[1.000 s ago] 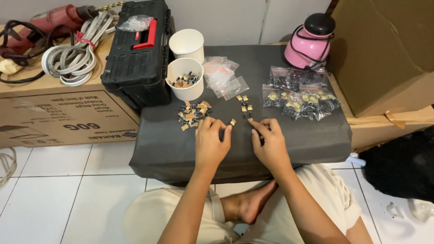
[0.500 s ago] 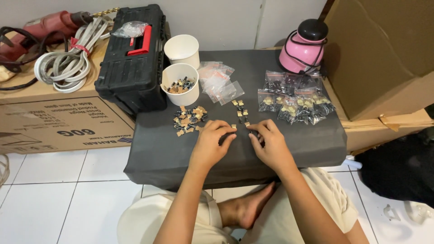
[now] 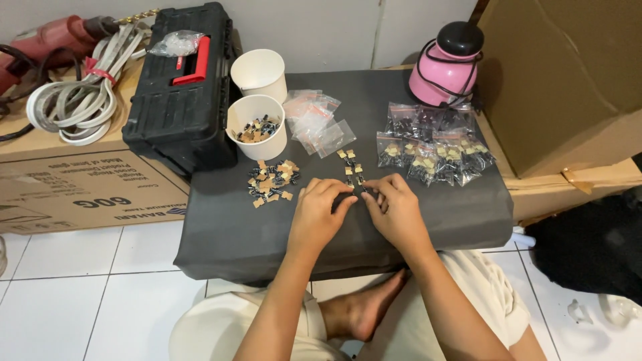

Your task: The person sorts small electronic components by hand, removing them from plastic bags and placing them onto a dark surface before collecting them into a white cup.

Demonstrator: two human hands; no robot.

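My left hand [image 3: 319,215] and my right hand [image 3: 396,208] rest on a dark grey cloth-covered table [image 3: 221,234], fingertips meeting over a tiny component I can barely make out. Just beyond the fingers lies a short row of small tan-and-black parts [image 3: 350,166]. A loose pile of the same parts [image 3: 271,182] lies left of my left hand. A white paper cup [image 3: 257,126] holds more of them, with an empty white cup [image 3: 259,73] behind it. Whether either hand pinches a part is hidden by the fingers.
Empty clear bags [image 3: 313,120] lie mid-table; filled bags of parts [image 3: 431,150] sit at right before a pink jug [image 3: 445,65]. A black toolbox [image 3: 184,87], coiled white cable [image 3: 77,103] and red drill [image 3: 50,37] sit left on a cardboard box [image 3: 80,194]. Large carton [image 3: 568,80] at right.
Both hands have stayed together at the table's middle, fingers shifting slightly over the small parts. The camera view has moved a little; nothing else on the table has moved.
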